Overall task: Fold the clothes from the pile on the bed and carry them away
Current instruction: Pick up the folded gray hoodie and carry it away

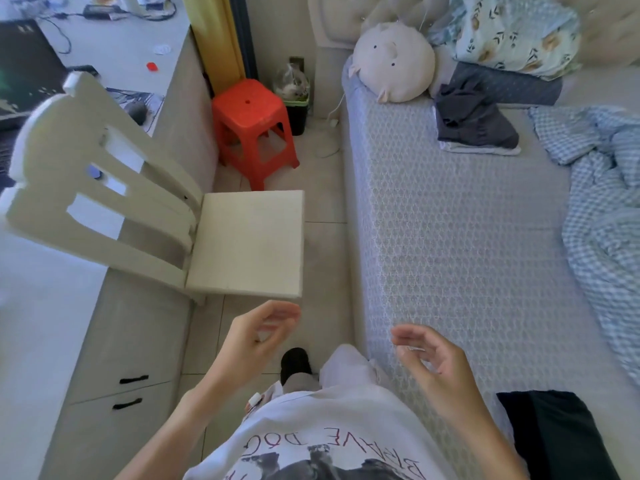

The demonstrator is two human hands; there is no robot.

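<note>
standing in the aisle between a white chair (242, 244) and the bed (460, 237), looking down. left hand (258, 336) raised over the floor just below the chair seat, fingers loosely curled with thumb and fingertips near each other, holding nothing; edges smeared by motion blur. right hand (427, 355) raised over the near edge of the bed, fingers relaxed and slightly bent, palm turned inward, also holding nothing. both hands apart from each other and from any cloth. folded dark clothes (472, 116) stacked on the far part of the bed, resting on a pale folded layer whose edge shows beneath, just beside a round cream pig cushion (393, 62) and touching a dark patterned pillow (505, 84). hard to tell how many garments in that stack. dark garment (554, 434) lying at the near right corner of the bed, partly hidden behind the right forearm and cut off by the bottom edge. blue checked blanket (602, 209) rumpled along the right side, cut off by the frame. floral bedding (512, 32) bunched by the headboard. red plastic stool (252, 129) on the floor beyond the chair, with a small bin (296, 98) behind it, contents unclear. desk (114, 36) at upper left with cables and small items too blurred to name.
</note>
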